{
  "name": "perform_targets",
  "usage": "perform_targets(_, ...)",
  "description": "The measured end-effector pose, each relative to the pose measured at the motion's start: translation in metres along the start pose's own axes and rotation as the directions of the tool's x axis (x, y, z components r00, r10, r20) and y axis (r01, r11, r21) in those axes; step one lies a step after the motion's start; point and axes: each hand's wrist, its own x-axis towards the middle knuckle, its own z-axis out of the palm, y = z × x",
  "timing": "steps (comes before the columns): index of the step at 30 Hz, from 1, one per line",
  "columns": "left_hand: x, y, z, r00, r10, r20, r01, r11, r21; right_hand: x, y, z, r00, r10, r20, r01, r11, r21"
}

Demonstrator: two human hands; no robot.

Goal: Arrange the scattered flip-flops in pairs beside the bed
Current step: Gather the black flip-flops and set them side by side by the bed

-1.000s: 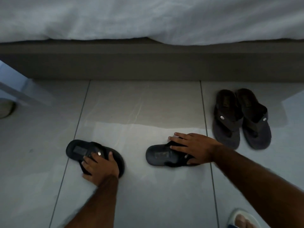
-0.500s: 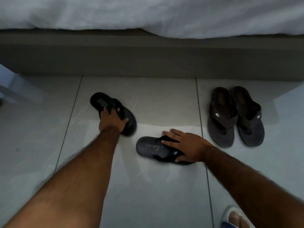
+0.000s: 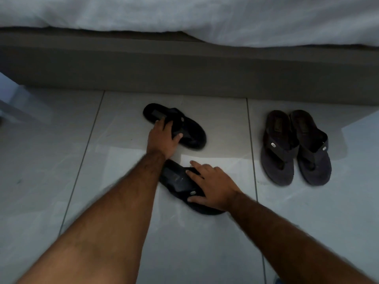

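Two black flip-flops lie on the pale tiled floor below the bed. The far black flip-flop point(image 3: 190, 130) lies slanted near the bed base, and my left hand point(image 3: 163, 140) grips its strap area. The near black flip-flop point(image 3: 177, 180) lies slanted just below it; my right hand point(image 3: 213, 186) rests on top of it with fingers spread over the strap. The two black ones are apart and not parallel. At the right a dark grey pair of flip-flops point(image 3: 295, 147) stands side by side, heels toward the bed.
The grey bed base point(image 3: 184, 72) runs across the top, with white bedding point(image 3: 184, 15) hanging over it. A pale furniture edge point(image 3: 8, 95) shows at the far left. Bare floor tiles point(image 3: 61, 160) stretch left of the black flip-flops.
My left hand has carried the far black flip-flop up and rightward, close to the bed base. My right hand has turned the near flip-flop from lying sideways to slanted.
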Motion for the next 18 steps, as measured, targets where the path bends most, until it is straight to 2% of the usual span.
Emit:
perform_targets(3,-0.054,0.003,0.020,0.933,-0.135,-0.333,0.080,0.982,-0.173,0.020,0.010,-0.020,0.947,0.147,-0.284,-0.118,0.986,0.118)
perform_targets(5,-0.100,0.017,0.045,0.904,-0.164,-0.394,0.093,0.977,-0.192,0.041,0.024,-0.038,0.920,0.222,-0.323,-0.193,0.974,0.121)
perform_targets(7,-0.143,0.038,0.074,0.934,-0.109,-0.341,0.058,0.986,-0.157,0.064,0.037,-0.056,0.947,0.237,-0.219,-0.233,0.972,0.041)
perform_targets(10,-0.181,0.056,0.107,0.972,-0.107,-0.208,0.097,0.994,-0.056,0.090,0.044,-0.069,0.978,0.211,0.000,-0.211,0.976,-0.045)
perform_targets(14,-0.173,0.036,0.104,0.979,-0.115,-0.171,0.127,0.990,0.062,0.096,0.043,-0.065,0.937,0.226,0.267,-0.251,0.966,0.063)
perform_targets(16,-0.159,0.019,0.090,0.977,-0.115,-0.181,0.132,0.987,0.086,0.089,0.042,-0.059,0.930,0.243,0.276,-0.265,0.963,0.044)
perform_targets(18,-0.141,0.000,0.072,0.981,-0.134,-0.143,0.152,0.981,0.118,0.078,0.039,-0.052,0.938,0.269,0.221,-0.274,0.962,-0.005)
